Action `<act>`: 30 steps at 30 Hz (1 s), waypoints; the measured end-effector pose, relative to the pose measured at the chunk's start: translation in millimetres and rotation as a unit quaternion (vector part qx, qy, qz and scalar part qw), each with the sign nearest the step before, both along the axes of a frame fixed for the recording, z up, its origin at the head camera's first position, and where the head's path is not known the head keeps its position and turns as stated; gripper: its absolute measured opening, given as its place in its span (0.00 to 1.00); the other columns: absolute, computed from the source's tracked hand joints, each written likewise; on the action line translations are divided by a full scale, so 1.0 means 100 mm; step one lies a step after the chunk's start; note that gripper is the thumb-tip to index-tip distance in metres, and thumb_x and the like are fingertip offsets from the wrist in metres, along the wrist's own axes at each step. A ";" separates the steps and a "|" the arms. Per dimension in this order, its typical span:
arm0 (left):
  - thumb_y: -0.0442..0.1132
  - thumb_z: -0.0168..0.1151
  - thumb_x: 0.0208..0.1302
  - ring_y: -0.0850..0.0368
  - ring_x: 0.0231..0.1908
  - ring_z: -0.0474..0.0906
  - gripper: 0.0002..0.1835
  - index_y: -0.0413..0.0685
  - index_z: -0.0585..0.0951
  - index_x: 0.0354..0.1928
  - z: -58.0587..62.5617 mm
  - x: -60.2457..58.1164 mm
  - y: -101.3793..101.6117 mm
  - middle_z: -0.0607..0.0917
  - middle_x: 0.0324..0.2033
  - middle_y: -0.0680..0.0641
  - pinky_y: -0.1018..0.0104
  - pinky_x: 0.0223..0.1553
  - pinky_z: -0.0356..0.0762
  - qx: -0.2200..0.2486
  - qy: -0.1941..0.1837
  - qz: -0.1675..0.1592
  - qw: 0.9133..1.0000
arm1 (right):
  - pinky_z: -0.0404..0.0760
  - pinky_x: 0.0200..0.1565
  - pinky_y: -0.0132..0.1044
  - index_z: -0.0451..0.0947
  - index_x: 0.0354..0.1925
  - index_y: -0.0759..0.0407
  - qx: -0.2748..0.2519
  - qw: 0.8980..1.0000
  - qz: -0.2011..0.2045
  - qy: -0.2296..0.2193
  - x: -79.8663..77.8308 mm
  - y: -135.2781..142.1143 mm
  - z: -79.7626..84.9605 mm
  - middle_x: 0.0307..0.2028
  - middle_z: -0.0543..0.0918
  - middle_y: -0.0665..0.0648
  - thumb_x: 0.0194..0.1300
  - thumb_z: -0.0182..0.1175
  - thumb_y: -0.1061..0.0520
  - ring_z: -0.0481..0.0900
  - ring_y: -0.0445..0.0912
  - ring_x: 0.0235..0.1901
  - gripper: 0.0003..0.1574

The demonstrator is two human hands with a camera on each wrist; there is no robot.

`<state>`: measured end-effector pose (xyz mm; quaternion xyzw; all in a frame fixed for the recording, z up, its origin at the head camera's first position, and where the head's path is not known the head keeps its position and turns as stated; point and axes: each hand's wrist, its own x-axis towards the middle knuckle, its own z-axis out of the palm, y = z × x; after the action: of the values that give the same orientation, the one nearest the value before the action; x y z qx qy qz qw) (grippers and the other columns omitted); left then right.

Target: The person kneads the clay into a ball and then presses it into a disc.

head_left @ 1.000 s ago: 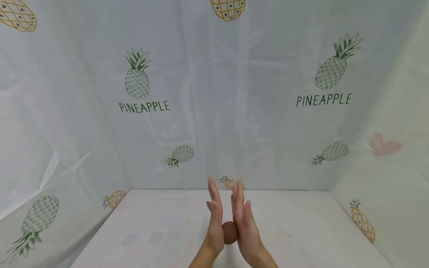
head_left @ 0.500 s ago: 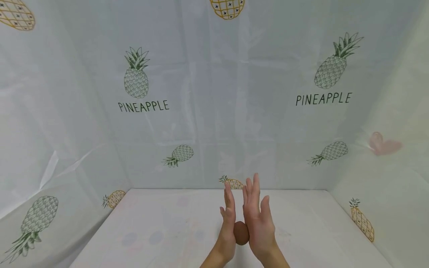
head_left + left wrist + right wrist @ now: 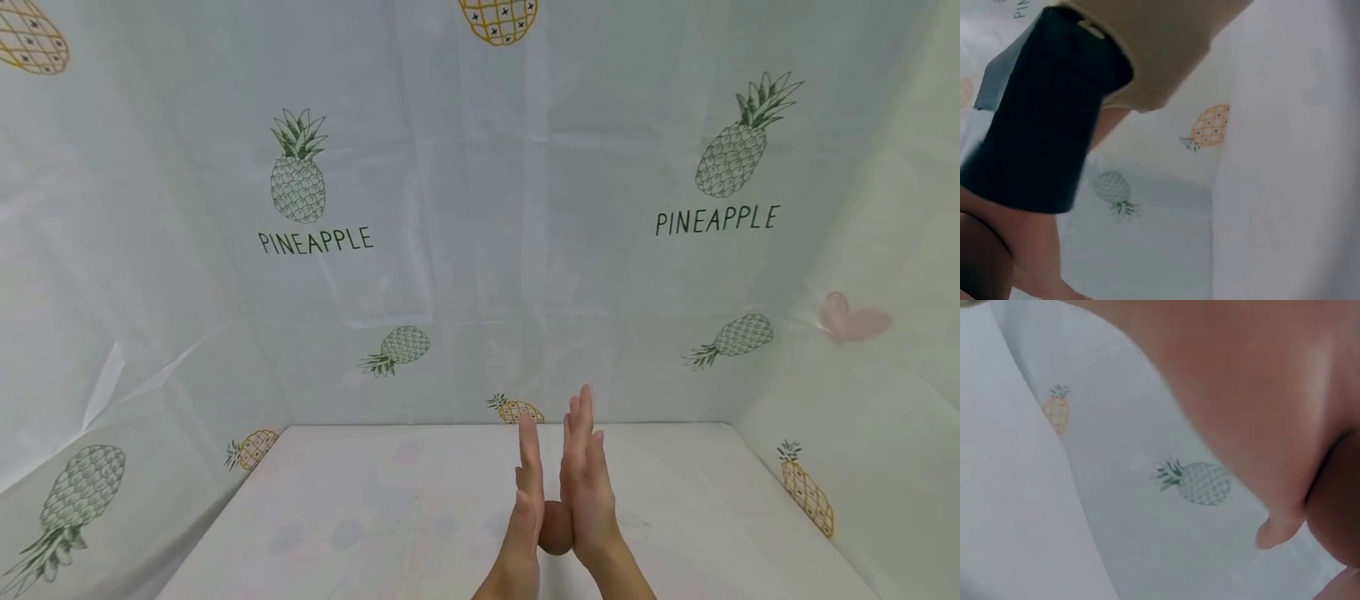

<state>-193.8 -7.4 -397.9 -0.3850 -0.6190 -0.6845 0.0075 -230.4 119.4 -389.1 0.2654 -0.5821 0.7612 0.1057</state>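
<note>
A smooth brown ball (image 3: 556, 529) sits between my two palms, low in the head view; its material I cannot tell. My left hand (image 3: 528, 500) presses it from the left, fingers straight and pointing up and away. From the other side my right hand (image 3: 588, 500) presses with its palm, fingers likewise extended. The fingertips of the two hands stand apart. In the right wrist view, the brown ball (image 3: 1338, 506) touches the palm at the right edge. The left wrist view catches part of the ball (image 3: 982, 262) at its lower left corner.
Beneath the hands lies a white tabletop (image 3: 360, 483) with faint coloured spots. Pale sheeting (image 3: 480, 250) printed with pineapples closes off the back and both sides. A dark wrist band (image 3: 1035, 137) and a beige sleeve (image 3: 1160, 50) cross the left wrist view.
Both hands have shifted to the right with the ball between them. The left hand has moved forward and back against the right one. The ball has stayed between the palms.
</note>
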 end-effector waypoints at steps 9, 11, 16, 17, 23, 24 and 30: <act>0.57 0.06 0.82 0.55 0.77 0.06 0.31 0.74 0.24 0.83 0.01 -0.16 -0.13 0.20 0.81 0.67 0.34 0.67 -0.01 0.040 0.034 0.039 0.998 | 0.13 0.69 0.76 0.17 0.81 0.22 0.067 0.991 0.104 -0.041 -0.01 -0.18 -0.13 0.82 0.18 0.40 0.80 0.06 0.30 0.15 0.55 0.82 0.36; 0.57 0.07 0.83 0.57 0.79 0.08 0.31 0.73 0.24 0.83 -0.01 -0.23 -0.16 0.20 0.82 0.66 0.38 0.69 0.00 0.050 0.041 0.053 0.997 | 0.14 0.70 0.75 0.16 0.81 0.21 0.077 0.988 0.128 -0.041 0.00 -0.22 -0.12 0.83 0.19 0.43 0.80 0.05 0.31 0.16 0.58 0.82 0.36; 0.60 0.10 0.83 0.60 0.81 0.13 0.32 0.74 0.27 0.84 0.00 -0.35 -0.24 0.22 0.83 0.64 0.35 0.71 0.04 0.064 0.031 0.100 0.992 | 0.15 0.72 0.72 0.14 0.80 0.22 0.081 0.981 0.174 -0.039 0.06 -0.29 -0.09 0.83 0.18 0.47 0.80 0.04 0.31 0.17 0.58 0.82 0.35; 0.61 0.11 0.82 0.61 0.81 0.13 0.32 0.75 0.27 0.84 0.01 -0.36 -0.25 0.22 0.83 0.64 0.33 0.71 0.05 0.067 0.023 0.110 0.991 | 0.15 0.73 0.72 0.13 0.80 0.23 0.081 0.980 0.180 -0.040 0.07 -0.30 -0.08 0.83 0.18 0.47 0.79 0.03 0.31 0.16 0.58 0.82 0.36; 0.61 0.14 0.83 0.60 0.81 0.15 0.32 0.77 0.30 0.84 0.00 -0.47 -0.31 0.26 0.83 0.67 0.29 0.70 0.05 0.062 0.003 0.196 0.979 | 0.13 0.71 0.74 0.13 0.80 0.22 0.077 0.978 0.192 -0.038 0.13 -0.35 -0.03 0.82 0.15 0.47 0.79 0.03 0.31 0.12 0.58 0.81 0.35; 0.60 0.15 0.83 0.60 0.81 0.15 0.32 0.76 0.29 0.84 -0.02 -0.49 -0.32 0.26 0.83 0.66 0.30 0.70 0.05 0.056 0.005 0.212 0.976 | 0.13 0.70 0.74 0.14 0.80 0.20 0.076 0.978 0.191 -0.036 0.14 -0.36 -0.03 0.82 0.15 0.46 0.80 0.03 0.32 0.11 0.58 0.80 0.35; 0.56 0.17 0.84 0.57 0.82 0.17 0.32 0.69 0.30 0.85 -0.09 -0.60 -0.37 0.28 0.84 0.63 0.30 0.70 0.04 0.037 0.016 0.270 0.962 | 0.12 0.69 0.75 0.18 0.81 0.19 0.077 0.983 0.163 -0.027 0.18 -0.39 -0.03 0.82 0.18 0.42 0.80 0.05 0.32 0.12 0.55 0.81 0.35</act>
<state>-253.6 -44.0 -407.2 -0.2136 -0.6743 -0.6731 0.2157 -212.5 80.8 -391.7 0.3439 -0.5907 0.7277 -0.0566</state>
